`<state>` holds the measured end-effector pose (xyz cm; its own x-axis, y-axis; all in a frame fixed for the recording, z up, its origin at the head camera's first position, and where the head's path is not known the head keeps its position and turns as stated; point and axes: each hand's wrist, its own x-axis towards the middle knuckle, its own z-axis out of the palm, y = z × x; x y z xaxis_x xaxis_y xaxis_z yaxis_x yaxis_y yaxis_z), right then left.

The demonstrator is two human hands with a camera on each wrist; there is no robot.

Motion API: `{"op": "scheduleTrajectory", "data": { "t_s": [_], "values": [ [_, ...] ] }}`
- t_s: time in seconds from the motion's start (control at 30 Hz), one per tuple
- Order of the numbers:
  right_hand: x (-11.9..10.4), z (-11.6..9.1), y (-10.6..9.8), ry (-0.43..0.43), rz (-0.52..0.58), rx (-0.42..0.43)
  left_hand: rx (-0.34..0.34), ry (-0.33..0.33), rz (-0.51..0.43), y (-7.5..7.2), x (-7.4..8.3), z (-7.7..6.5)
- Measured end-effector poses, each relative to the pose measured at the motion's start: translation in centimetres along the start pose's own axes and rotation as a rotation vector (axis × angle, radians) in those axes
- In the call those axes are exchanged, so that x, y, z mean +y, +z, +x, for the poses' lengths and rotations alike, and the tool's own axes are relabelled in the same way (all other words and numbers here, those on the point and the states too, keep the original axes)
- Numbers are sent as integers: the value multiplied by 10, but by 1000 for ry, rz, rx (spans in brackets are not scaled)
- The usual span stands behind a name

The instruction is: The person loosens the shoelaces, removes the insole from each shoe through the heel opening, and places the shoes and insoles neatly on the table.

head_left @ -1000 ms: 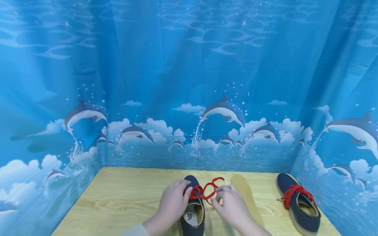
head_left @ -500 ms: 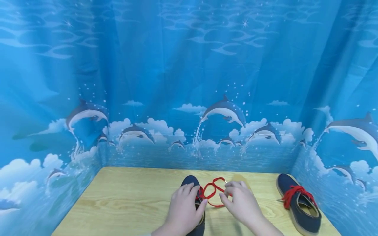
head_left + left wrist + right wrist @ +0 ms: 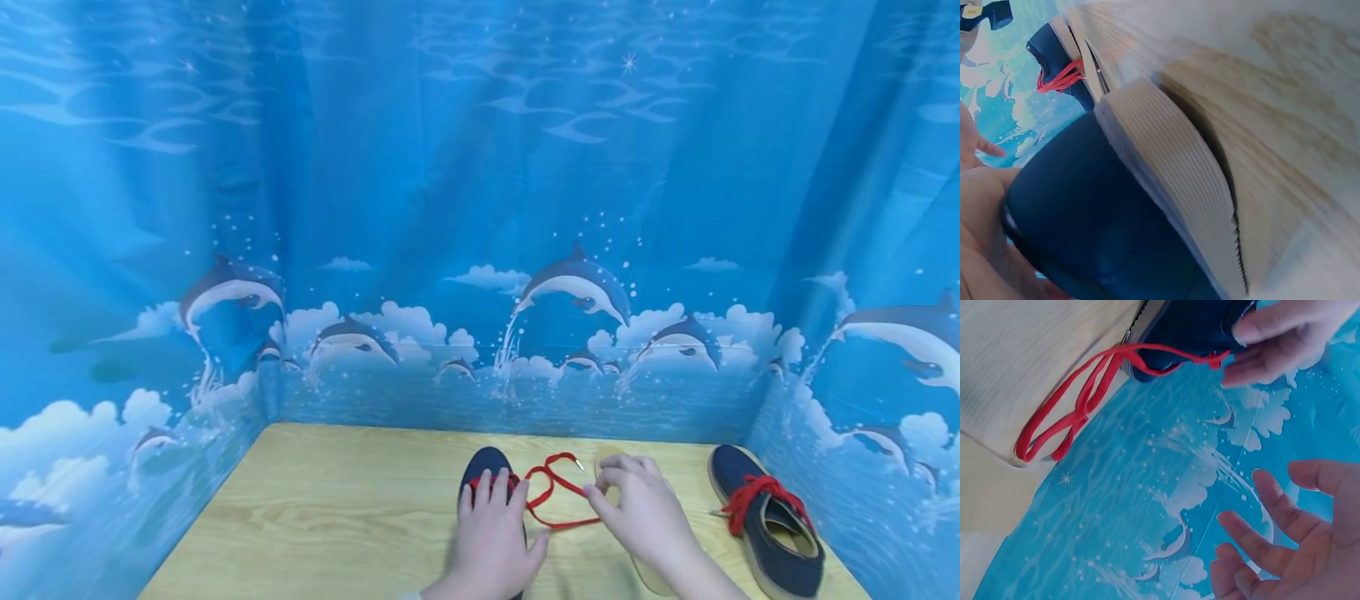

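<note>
My left hand (image 3: pixel 495 533) lies over the lacing of a navy canvas shoe (image 3: pixel 486 463), its fingers spread and nearly straight. The shoe points away from me, and the hand covers most of its opening. In the left wrist view the shoe's side (image 3: pixel 1091 200) and ribbed pale sole (image 3: pixel 1160 144) show. A loose red shoelace (image 3: pixel 573 524) runs from the shoe in loops to the right, metal tip at its end. My right hand (image 3: pixel 637 504) hovers over a tan insole (image 3: pixel 651 577). In the right wrist view its bent fingers (image 3: pixel 1260 550) hold nothing.
A second navy shoe (image 3: pixel 795 575) with tied red laces (image 3: pixel 757 492) stands at the table's right edge. The wooden table (image 3: pixel 322 500) is enclosed at the back and sides by a blue dolphin-print curtain (image 3: pixel 480 208).
My left hand has moved right and toward me, over the shoe, its fingers spreading out. My right hand has moved right, away from the shoe and onto the insole's area.
</note>
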<state>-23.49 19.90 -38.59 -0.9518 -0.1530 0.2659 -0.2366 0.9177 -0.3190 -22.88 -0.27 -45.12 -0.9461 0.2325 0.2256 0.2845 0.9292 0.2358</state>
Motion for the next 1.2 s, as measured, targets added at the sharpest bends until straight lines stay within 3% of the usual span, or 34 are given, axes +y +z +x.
{"op": "scheduleTrajectory", "data": {
  "t_s": [0.17,0.5,0.73,1.03,1.2],
  "values": [
    [6,1,-5,40,3,-24,-36,-10,-36,3,-3,4],
    [23,0,-12,47,8,28,-81,-8,-92,1,-15,5],
    [37,-2,-19,34,3,61,-138,-12,-105,0,-36,4],
    [55,-1,-33,96,-4,24,-82,-20,-62,-10,-64,-1],
    [64,-1,-37,114,2,17,-101,-58,-73,-16,-84,-4]
  ]
}}
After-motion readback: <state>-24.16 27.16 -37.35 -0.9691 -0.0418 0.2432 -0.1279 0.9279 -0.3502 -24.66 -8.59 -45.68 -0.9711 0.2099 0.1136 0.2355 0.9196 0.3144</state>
